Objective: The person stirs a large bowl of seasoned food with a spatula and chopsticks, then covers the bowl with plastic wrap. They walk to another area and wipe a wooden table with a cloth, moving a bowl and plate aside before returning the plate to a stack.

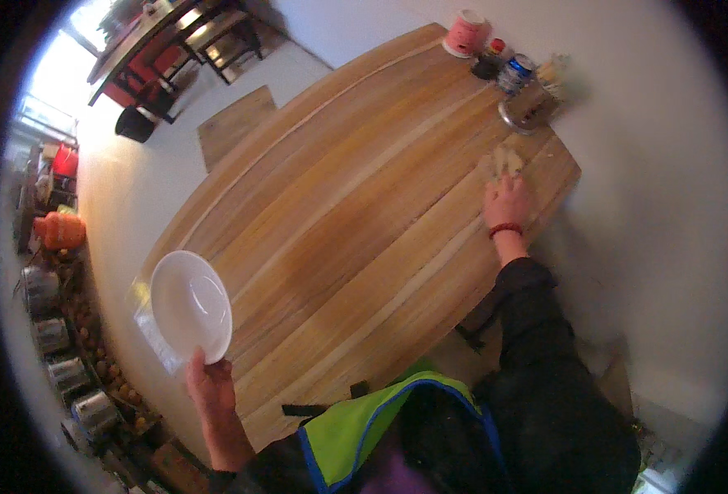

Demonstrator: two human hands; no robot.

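Observation:
My left hand grips a white bowl by its near rim, thumb over the edge. The bowl is tilted so that its inside faces me, and nothing shows in it. It is held over the left end of the wooden table. At the table's right end, my right hand, with a red bead bracelet on the wrist, reaches down to the tabletop. Its fingers are on a small, pale tan, cloth-like thing, blurred, which pokes out beyond the fingertips.
Along the wall at the far right stand a pink paper roll, a dark bottle with a red cap, a blue can and a metal holder of sticks. Silver pots line the floor at left. A dark table stands behind.

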